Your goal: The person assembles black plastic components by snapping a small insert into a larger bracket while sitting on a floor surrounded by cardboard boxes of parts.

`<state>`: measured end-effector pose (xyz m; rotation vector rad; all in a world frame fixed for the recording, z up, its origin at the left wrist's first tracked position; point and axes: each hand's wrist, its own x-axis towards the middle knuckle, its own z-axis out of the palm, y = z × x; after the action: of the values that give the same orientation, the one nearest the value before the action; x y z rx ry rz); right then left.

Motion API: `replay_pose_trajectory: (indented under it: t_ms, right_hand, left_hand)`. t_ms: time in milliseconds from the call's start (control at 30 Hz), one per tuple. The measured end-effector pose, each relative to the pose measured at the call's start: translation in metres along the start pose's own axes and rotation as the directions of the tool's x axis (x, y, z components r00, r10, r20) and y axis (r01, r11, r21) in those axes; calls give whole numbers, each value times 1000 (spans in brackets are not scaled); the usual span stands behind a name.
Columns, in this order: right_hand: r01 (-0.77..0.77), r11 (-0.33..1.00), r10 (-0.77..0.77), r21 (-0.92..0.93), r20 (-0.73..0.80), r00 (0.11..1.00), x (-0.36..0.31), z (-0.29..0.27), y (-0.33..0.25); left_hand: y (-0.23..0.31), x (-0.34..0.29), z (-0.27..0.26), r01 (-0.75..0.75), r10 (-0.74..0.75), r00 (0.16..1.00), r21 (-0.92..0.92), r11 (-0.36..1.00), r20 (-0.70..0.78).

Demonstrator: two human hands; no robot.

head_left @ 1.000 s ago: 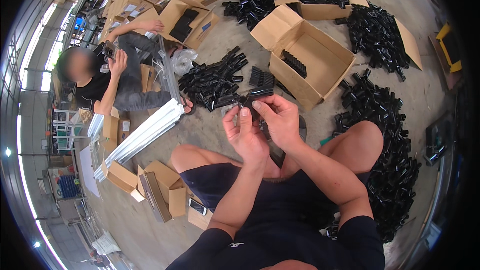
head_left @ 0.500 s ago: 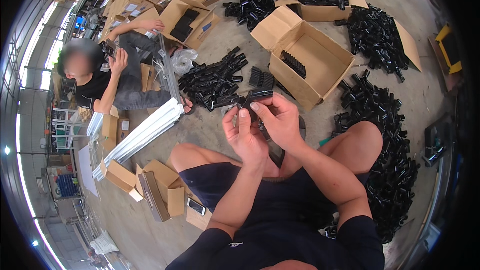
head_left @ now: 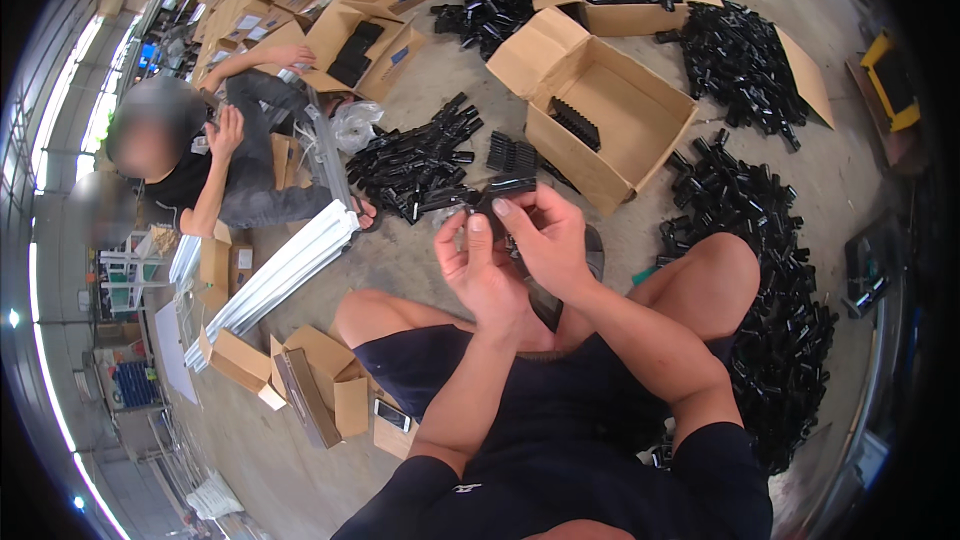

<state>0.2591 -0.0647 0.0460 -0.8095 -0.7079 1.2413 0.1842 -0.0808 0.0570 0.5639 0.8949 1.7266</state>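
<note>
Black fabric covers the torso of a co-worker (head_left: 245, 180), seated at the left with one hand raised before the body. Pale metal profiles (head_left: 275, 280) lie bundled at a slant near this person. Lower down, opened cardboard boxes (head_left: 352, 405) stand beside a phone (head_left: 393, 415), which lies flat. A loose pile of black parts (head_left: 415, 160) occupies the floor beyond the hands.

Left hand (head_left: 487, 275): fingers curled, thumb raised against the underside of a black fitting (head_left: 513, 183); the exact hold is hidden and cannot be told. Location of the fitting: between both hands, in front of the seated wearer's bent legs. Right hand (head_left: 548, 240): thumb and fingers closed, gripping the fitting at its right portion.

Further right, an open carton (head_left: 645, 120) contains a row of black pieces (head_left: 574, 125). Along the right side, a long black heap (head_left: 780, 340) extends past the wearer's knee
</note>
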Motion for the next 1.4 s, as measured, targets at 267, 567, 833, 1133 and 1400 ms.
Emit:
replay_pose_trajectory:
  t_ms: [267, 567, 833, 1133, 1400]
  right_hand:
    - [-41, 999, 40, 21, 36, 999, 2, -8, 11]
    - [-118, 993, 118, -24, 2, 993, -2, -12, 9]
    - [-80, 995, 77, -59, -53, 996, -2, -9, 21]
    - [-27, 984, 12, -177, -84, 996, -7, -10, 12]
    - [-60, 997, 65, 44, -110, 992, -7, -4, 29]
  left_hand:
    - [-7, 4, -5, -47, 45, 999, 74, 996, 23]
    - [-8, 4, -19, -11, 5, 999, 176, 984, 35]
    - [-9, 1, -11, 28, -31, 999, 146, 989, 18]
    - [-15, 0, -15, 3, -8, 1000, 152, 988, 30]
    - [-18, 2, -16, -23, 23, 1000, 177, 984, 1]
